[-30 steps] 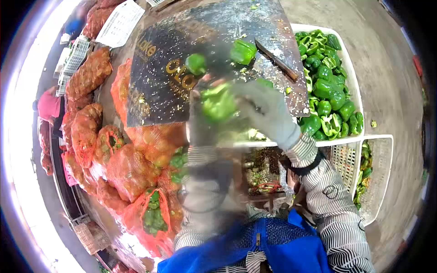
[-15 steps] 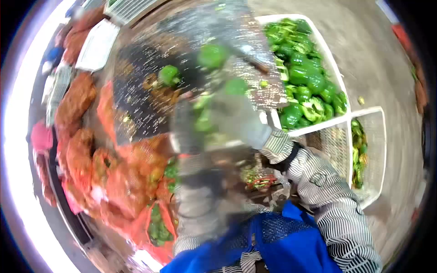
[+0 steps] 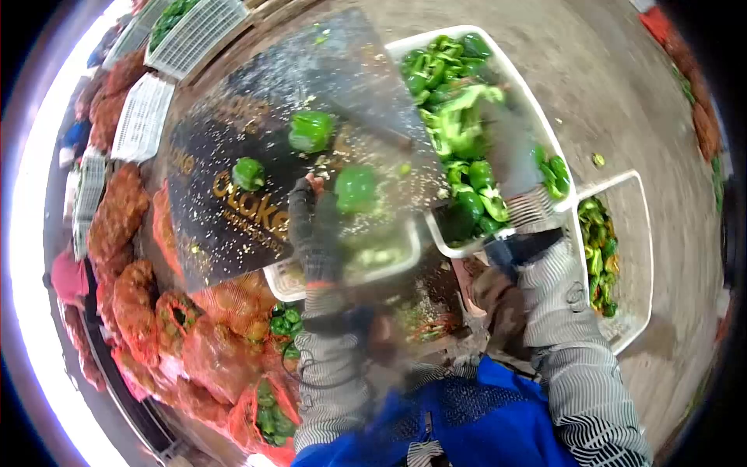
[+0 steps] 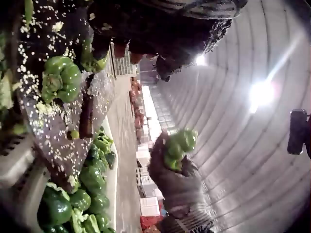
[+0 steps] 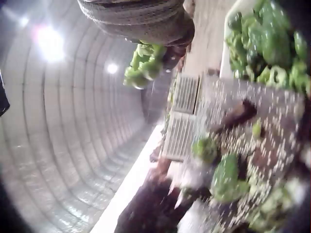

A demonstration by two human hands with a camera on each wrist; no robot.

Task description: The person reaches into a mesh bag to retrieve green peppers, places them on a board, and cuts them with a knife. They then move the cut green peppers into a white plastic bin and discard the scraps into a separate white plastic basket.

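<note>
My gloved right hand (image 3: 513, 148), blurred, grips a light green bell pepper (image 3: 463, 117) over the crate of peppers. The left wrist view shows the right fingers round that same pepper (image 4: 181, 148), held up above the board. At the near edge of the black board (image 3: 218, 226) is my left hand (image 3: 315, 222), in a dark glove with bare fingertips, its fingers relaxed with nothing in them. Beside it on the board sits a whole green pepper (image 3: 355, 189), with two more peppers (image 3: 311, 131) (image 3: 249, 173) farther off. A knife (image 4: 86, 116) lies across the board.
White crate (image 3: 545, 132) to the right holds many green peppers, some cut open. A smaller crate (image 3: 646, 257) holds scraps. Under the board's near edge is a white tray (image 3: 284, 288) with pale bits. Orange mesh sacks (image 3: 214, 350) crowd the left.
My right hand has moved right, from beside the left hand to over the pepper crate, carrying the pepper. The left hand stays at the board. The head view has swung right.
</note>
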